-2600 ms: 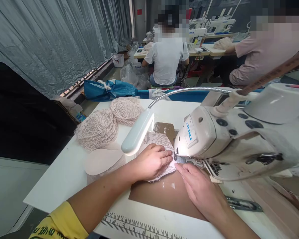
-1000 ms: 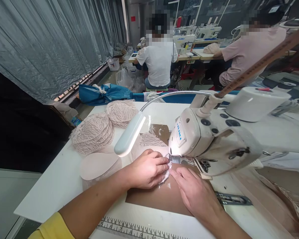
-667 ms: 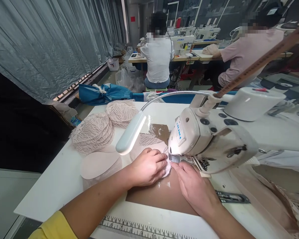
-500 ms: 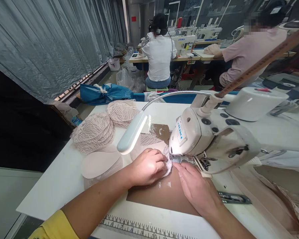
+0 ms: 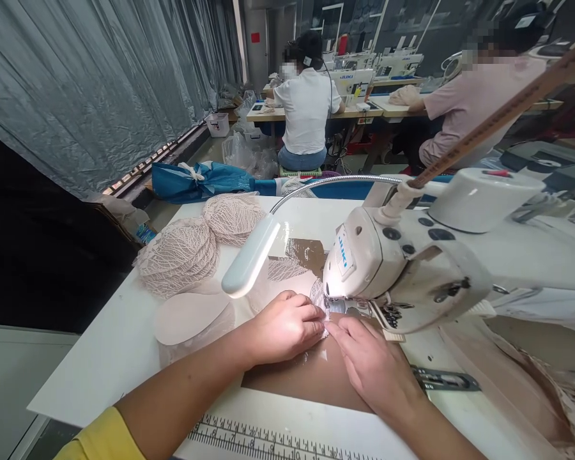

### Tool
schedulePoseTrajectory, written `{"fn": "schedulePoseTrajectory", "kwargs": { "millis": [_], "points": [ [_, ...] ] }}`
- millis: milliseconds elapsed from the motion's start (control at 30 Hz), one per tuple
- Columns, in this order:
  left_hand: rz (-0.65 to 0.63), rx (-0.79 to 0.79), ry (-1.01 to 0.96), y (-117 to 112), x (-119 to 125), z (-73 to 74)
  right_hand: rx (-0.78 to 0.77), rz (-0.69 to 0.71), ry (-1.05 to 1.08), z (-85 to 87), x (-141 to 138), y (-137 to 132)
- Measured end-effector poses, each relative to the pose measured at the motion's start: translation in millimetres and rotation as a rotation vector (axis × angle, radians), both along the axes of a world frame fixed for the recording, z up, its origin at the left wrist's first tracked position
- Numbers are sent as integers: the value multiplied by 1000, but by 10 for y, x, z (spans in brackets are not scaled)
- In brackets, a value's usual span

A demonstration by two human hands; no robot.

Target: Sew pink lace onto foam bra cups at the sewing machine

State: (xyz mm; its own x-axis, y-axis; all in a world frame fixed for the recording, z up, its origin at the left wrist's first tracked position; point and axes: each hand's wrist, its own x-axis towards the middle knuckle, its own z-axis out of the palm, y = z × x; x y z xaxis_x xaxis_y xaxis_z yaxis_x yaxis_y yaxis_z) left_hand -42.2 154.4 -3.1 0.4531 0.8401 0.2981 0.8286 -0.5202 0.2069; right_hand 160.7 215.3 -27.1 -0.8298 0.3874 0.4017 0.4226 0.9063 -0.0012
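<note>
A white sewing machine (image 5: 359, 255) marked JUKI stands over the work, its needle area lit. Under its head lies a pale lace fabric piece (image 5: 318, 292), partly hidden by my fingers. My left hand (image 5: 287, 324) is closed on this lace piece, fingers curled, just left of the needle area. My right hand (image 5: 371, 351) is at the lace edge from the right, its index fingertip meeting the left fingers; whether it pinches the fabric is hidden. Beneath both hands is a brown plate (image 5: 306, 380) on the white table.
Stacked lace cups (image 5: 179, 255) and smooth beige fabric pieces (image 5: 189, 319) lie on the left. A lamp (image 5: 252, 255) hangs above the work. A ruler strip (image 5: 268, 441) runs along the front edge. More beige fabric (image 5: 503, 383) lies at right. Two people sit at machines beyond.
My left hand has shifted slightly down and covers more of the lace. My right hand has moved slightly left, its fingertip now meeting the left fingers. The view has shifted slightly.
</note>
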Motion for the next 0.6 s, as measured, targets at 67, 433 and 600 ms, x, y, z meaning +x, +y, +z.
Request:
{"fn": "schedulePoseTrajectory", "kwargs": {
  "millis": [67, 433, 600],
  "points": [
    [17, -11, -6, -4, 10, -7, 17, -19, 4, -6, -4, 3],
    [-44, -66, -8, -8, -41, 64, -46, 67, 60, 50, 39, 10],
    [-21, -58, -5, -3, -34, 66, -59, 46, 50, 61, 37, 4]
  ]
}}
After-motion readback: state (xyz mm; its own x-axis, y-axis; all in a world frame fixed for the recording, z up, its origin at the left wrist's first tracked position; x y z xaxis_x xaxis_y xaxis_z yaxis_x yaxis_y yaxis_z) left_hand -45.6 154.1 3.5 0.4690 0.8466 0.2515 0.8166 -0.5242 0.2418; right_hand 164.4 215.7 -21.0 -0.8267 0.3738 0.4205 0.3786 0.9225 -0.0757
